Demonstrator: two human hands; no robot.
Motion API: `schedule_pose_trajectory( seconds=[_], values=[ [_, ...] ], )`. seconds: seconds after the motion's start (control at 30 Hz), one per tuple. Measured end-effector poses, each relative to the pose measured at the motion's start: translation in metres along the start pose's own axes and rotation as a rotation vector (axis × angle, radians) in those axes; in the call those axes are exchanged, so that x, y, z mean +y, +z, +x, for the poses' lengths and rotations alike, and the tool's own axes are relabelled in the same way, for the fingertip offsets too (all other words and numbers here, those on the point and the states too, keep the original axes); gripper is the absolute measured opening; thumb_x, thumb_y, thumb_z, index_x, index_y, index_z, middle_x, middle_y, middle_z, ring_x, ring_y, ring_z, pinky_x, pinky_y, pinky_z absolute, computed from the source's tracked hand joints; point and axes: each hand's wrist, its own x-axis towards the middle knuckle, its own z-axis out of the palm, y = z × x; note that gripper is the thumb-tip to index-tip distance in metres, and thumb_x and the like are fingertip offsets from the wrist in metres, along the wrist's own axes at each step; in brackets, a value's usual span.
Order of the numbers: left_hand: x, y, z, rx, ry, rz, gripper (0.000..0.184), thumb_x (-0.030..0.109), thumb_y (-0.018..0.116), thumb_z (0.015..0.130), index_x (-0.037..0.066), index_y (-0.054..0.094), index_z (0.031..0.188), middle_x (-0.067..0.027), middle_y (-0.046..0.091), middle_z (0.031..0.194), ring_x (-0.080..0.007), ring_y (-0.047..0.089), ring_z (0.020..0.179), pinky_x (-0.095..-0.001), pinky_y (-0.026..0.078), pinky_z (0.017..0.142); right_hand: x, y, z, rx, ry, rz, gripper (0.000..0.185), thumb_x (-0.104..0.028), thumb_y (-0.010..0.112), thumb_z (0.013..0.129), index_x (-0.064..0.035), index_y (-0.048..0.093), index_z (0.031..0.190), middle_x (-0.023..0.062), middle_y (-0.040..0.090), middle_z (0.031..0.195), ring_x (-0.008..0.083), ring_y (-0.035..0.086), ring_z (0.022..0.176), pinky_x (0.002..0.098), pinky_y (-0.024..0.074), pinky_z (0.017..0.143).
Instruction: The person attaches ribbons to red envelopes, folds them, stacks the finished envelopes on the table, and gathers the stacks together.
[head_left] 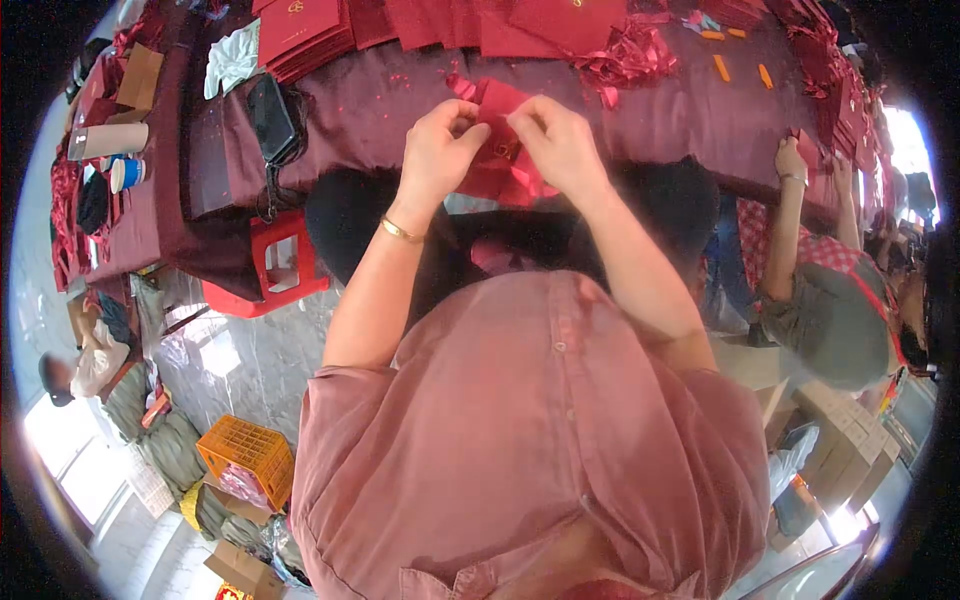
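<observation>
A red card or bag (497,128) with red ribbon hangs between my two hands at the near edge of the cloth-covered table. My left hand (440,143), with a bracelet at its wrist, has its fingers pinched at the item's left side. On the right side, my right hand (548,137) pinches the item's upper edge or ribbon between thumb and fingers. Beyond my hands lie stacks of red cards or bags (305,35), and a heap of loose red ribbons (632,58) is to their right.
A phone (272,118) and white cloth (232,58) lie on the table (350,130) at the left. Orange tools (722,68) lie at the right. A co-worker (835,310) sits on the right. A red stool (268,270) and an orange crate (245,455) stand on the left.
</observation>
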Motion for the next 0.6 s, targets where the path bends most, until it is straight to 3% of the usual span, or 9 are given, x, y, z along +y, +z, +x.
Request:
schedule_pose_trajectory(
  seconds=[0.07,0.13,0.33,0.4,0.43,0.47,0.53,0.57,0.6],
  values=[
    [0.005,0.0,-0.002,0.003,0.024,-0.001,0.023,0.013,0.069,0.077,0.001,0.064,0.096,-0.013,0.068,0.081,-0.0203,0.066,0.075,-0.0312,0.051,0.068,-0.002,0.001,-0.001,0.008,-0.001,-0.021,0.018,-0.018,0.06,0.085,-0.0001,0.061,0.084,0.0194,0.064,0.077,0.0316,0.066,0.074,0.0379,0.0499,0.066],
    [0.01,0.001,-0.004,-0.015,0.042,0.033,0.018,0.006,0.066,0.081,-0.001,0.061,0.097,-0.0036,0.064,0.076,-0.008,0.057,0.069,-0.0237,0.047,0.064,-0.003,0.001,-0.001,0.018,-0.002,-0.043,0.017,-0.018,0.062,0.084,-0.0004,0.061,0.084,0.019,0.064,0.076,0.0315,0.066,0.073,0.038,0.0501,0.064],
    [0.015,0.001,-0.009,-0.054,0.042,0.042,0.014,0.005,0.066,0.081,-0.002,0.064,0.092,-0.0048,0.066,0.075,-0.0079,0.058,0.069,-0.0242,0.048,0.064,-0.003,0.003,-0.003,0.113,-0.071,-0.047,0.014,-0.014,0.064,0.081,-0.0015,0.059,0.081,0.0171,0.062,0.073,0.0334,0.063,0.07,0.0391,0.0498,0.061],
    [0.013,0.002,-0.009,-0.049,0.038,0.024,0.014,0.004,0.067,0.08,-0.002,0.064,0.092,-0.0051,0.066,0.076,-0.0082,0.059,0.069,-0.0244,0.048,0.064,0.0,0.004,-0.003,0.153,-0.194,-0.201,0.012,-0.012,0.064,0.08,-0.001,0.061,0.083,0.0152,0.061,0.073,0.024,0.062,0.064,0.034,0.0481,0.06],
    [0.012,0.002,-0.009,-0.044,0.034,0.005,0.013,0.004,0.067,0.08,-0.002,0.064,0.091,-0.0054,0.066,0.076,-0.0085,0.06,0.069,-0.0245,0.048,0.064,-0.001,0.004,-0.004,0.154,-0.194,-0.201,0.012,-0.012,0.064,0.08,-0.001,0.061,0.083,0.0152,0.061,0.073,0.024,0.062,0.064,0.034,0.0481,0.06],
    [0.011,0.002,-0.009,-0.045,0.034,0.006,0.013,0.004,0.067,0.08,-0.002,0.064,0.091,-0.0054,0.066,0.076,-0.0085,0.06,0.069,-0.0245,0.048,0.064,-0.001,0.005,-0.004,0.148,-0.253,-0.207,0.012,-0.011,0.064,0.079,-0.0016,0.057,0.079,0.0156,0.06,0.071,0.0297,0.061,0.066,0.0381,0.0483,0.06],
    [0.009,0.002,-0.008,-0.022,0.047,0.049,0.017,0.008,0.068,0.075,-0.001,0.065,0.089,-0.0155,0.068,0.079,-0.0235,0.068,0.076,-0.0323,0.052,0.067,-0.003,0.004,-0.005,0.143,-0.311,-0.213,0.013,-0.01,0.064,0.077,-0.0021,0.053,0.076,0.016,0.058,0.07,0.0354,0.06,0.067,0.0423,0.0485,0.059],
    [0.011,0.002,-0.009,-0.022,0.047,0.049,0.017,0.008,0.068,0.075,-0.001,0.065,0.089,-0.0155,0.068,0.079,-0.0235,0.068,0.076,-0.0323,0.052,0.067,-0.004,0.002,-0.004,0.134,-0.302,-0.202,0.013,-0.01,0.064,0.077,-0.0021,0.054,0.076,0.0161,0.058,0.07,0.0351,0.06,0.068,0.0419,0.0485,0.059],
    [0.014,0.001,-0.01,-0.028,0.051,0.058,0.015,0.006,0.068,0.077,-0.002,0.065,0.09,-0.012,0.068,0.077,-0.0168,0.065,0.072,-0.0291,0.05,0.066,-0.005,0.001,-0.005,0.124,-0.293,-0.19,0.013,-0.011,0.064,0.077,-0.0021,0.054,0.076,0.0163,0.059,0.07,0.0347,0.061,0.068,0.0415,0.0486,0.059]
  ],
)
